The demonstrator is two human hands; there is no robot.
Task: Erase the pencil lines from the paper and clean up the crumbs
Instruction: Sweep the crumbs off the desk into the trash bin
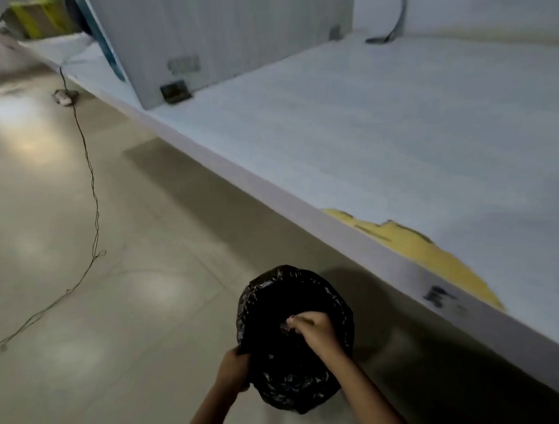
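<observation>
Head view puts this at the clean-up step: the left hand (234, 370) grips the rim of the black bin bag (297, 382) on the floor (142, 302), and the right hand (315, 330) hangs over its mouth with fingers bunched. Whether they hold crumbs I cannot tell, and the paper is out of view. Next, probably, comes rubbing the fingers clean inside the bag. The table (369, 135) edge stands near and a cable (92, 186) lies well apart.

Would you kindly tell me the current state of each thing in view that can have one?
bin bag: mouth open, beside the table.
left hand: grips the bag's near rim.
right hand: fingertips bunched over the bag's mouth; anything held is too small to see.
table: top covering worn away to yellow at the near edge.
cable: trailing loose across the floor.
</observation>
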